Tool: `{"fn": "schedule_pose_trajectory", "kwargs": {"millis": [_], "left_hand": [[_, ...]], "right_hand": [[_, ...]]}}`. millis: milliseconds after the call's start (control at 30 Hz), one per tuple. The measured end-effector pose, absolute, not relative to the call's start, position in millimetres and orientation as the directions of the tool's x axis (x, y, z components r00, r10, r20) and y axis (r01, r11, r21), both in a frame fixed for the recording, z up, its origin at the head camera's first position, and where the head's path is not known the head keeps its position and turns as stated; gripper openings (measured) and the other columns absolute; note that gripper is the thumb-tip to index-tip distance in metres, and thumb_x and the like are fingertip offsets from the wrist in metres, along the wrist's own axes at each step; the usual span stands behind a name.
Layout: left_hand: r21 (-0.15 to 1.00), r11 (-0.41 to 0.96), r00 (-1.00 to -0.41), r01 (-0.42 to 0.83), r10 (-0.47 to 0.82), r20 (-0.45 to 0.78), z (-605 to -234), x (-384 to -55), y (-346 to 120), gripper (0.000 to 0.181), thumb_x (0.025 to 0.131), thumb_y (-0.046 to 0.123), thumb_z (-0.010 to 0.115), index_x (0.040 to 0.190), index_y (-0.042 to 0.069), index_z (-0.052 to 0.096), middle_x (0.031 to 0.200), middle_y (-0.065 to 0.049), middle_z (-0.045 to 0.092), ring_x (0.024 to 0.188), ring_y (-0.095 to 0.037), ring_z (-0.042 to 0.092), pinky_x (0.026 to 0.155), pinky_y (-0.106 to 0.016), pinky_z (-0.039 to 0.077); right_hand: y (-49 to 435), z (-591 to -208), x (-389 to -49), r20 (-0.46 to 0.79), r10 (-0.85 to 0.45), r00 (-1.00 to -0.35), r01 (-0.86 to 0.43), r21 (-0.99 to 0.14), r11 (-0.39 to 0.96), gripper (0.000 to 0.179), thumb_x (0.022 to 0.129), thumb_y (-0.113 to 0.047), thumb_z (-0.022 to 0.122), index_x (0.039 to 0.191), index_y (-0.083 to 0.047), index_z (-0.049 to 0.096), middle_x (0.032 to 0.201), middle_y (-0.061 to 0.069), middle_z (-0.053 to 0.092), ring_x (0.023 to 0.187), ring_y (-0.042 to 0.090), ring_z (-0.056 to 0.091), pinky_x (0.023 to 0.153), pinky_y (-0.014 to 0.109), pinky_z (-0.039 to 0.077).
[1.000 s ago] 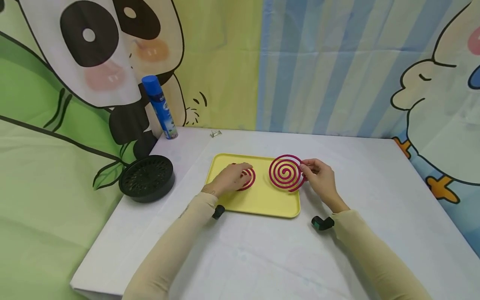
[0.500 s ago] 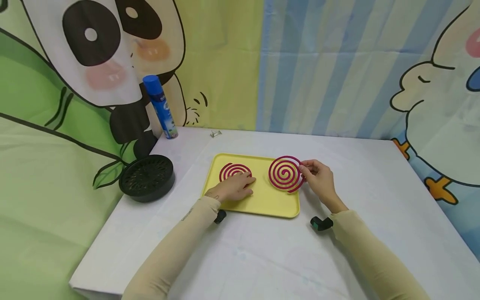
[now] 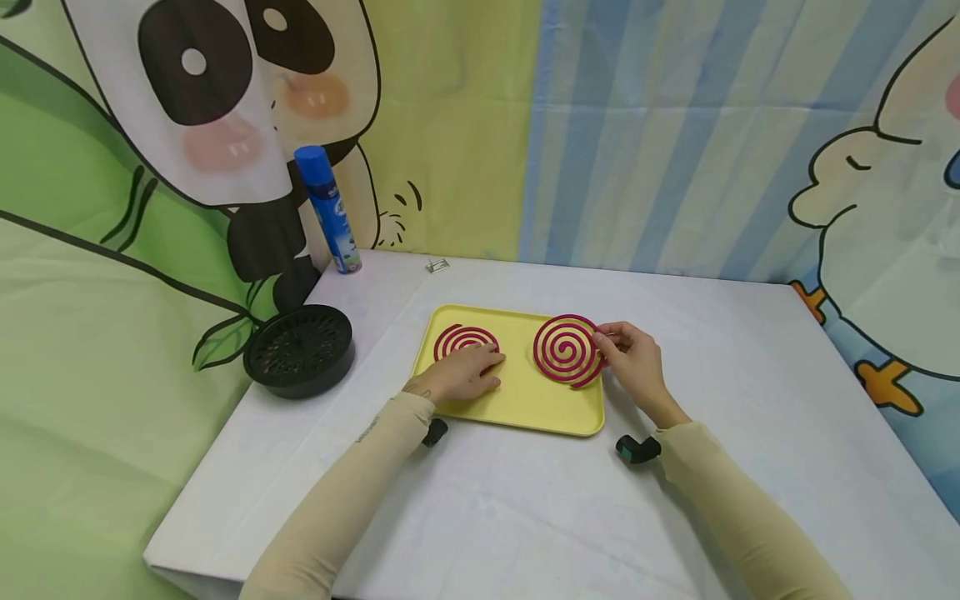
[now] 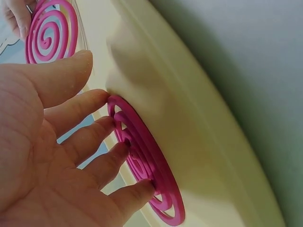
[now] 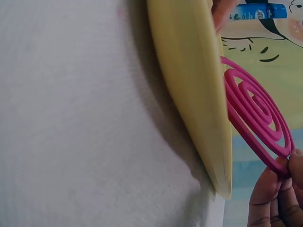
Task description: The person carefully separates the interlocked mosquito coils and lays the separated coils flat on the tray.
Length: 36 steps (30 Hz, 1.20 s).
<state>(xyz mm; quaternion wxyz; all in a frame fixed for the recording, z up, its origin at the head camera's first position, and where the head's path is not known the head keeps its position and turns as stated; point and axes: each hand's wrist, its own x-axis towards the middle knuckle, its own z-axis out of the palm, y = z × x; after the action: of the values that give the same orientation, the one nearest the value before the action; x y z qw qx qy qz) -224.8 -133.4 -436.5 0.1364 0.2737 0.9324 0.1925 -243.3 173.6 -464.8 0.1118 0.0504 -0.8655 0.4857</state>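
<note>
A magenta mosquito coil [image 4: 158, 165] lies at the left of a shallow yellow tray [image 3: 525, 404]. My left hand [image 3: 459, 373] reaches over its near part and hides some of the spiral in the head view. In the left wrist view, extended fingertips [image 4: 124, 151] touch the coil's near edge while the thumb stays apart. A second magenta mosquito coil [image 3: 567, 348] is held tilted above the tray's right side. Thumb and fingers of my right hand [image 3: 634, 362] pinch its outer ring at the right edge, as the right wrist view also shows.
On the table's left edge sits a round black mosquito coil holder [image 3: 300, 350] with a slotted top. Behind it stands a blue spray can [image 3: 332, 218]. A small metal stand [image 3: 437, 266] lies near the back curtain. White cloth [image 3: 480, 517] covers the table.
My left hand has drawn back toward me, uncovering more of the coil on the tray, which has shifted slightly left. The right hand with its coil has moved slightly left and down.
</note>
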Motion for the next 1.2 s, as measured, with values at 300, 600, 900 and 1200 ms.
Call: {"fn": "schedule_pose_trajectory", "kwargs": {"millis": [300,600,900,1200], "left_hand": [[0.528,0.749,-0.856,0.4,0.511,-0.078,-435,-223,-123,0.049,0.103,0.021,0.058,0.149,0.005,0.049,0.152,-0.017,0.05,0.14,-0.028,0.048,0.119,-0.042,0.036],[0.69,0.674,-0.898,0.265,0.433,-0.079,-432,-230,-99,0.056,0.106,0.026,0.054,0.155,0.005,0.039,0.153,-0.013,0.05,0.141,-0.026,0.05,0.117,-0.041,0.039],[0.775,0.601,-0.903,0.196,0.418,-0.096,-438,-234,-89,0.052,0.105,0.023,0.055,0.151,0.001,0.044,0.145,-0.015,0.058,0.135,-0.025,0.056,0.112,-0.037,0.045],[0.805,0.576,-0.933,0.142,0.351,-0.087,-442,-235,-85,0.049,0.105,0.024,0.055,0.149,0.003,0.048,0.135,-0.016,0.065,0.124,-0.027,0.063,0.105,-0.04,0.051]], "right_hand": [[173,-467,-242,0.237,0.025,-0.971,-0.191,-0.834,0.518,0.03,0.1,-0.031,0.065,0.113,-0.004,0.068,0.093,0.013,0.071,0.077,0.016,0.066,0.063,0.018,0.057],[167,-465,-243,0.258,0.013,-0.966,-0.215,-0.831,0.514,0.032,0.1,-0.033,0.065,0.114,-0.005,0.067,0.097,0.012,0.072,0.079,0.017,0.066,0.064,0.017,0.057],[162,-464,-244,0.235,0.011,-0.972,-0.196,-0.835,0.514,0.029,0.1,-0.03,0.065,0.114,-0.004,0.067,0.098,0.013,0.072,0.079,0.016,0.066,0.064,0.017,0.057],[161,-464,-244,0.188,-0.038,-0.982,-0.18,-0.836,0.518,0.026,0.101,-0.025,0.063,0.116,-0.004,0.066,0.099,0.013,0.069,0.083,0.02,0.065,0.067,0.018,0.058]]}}
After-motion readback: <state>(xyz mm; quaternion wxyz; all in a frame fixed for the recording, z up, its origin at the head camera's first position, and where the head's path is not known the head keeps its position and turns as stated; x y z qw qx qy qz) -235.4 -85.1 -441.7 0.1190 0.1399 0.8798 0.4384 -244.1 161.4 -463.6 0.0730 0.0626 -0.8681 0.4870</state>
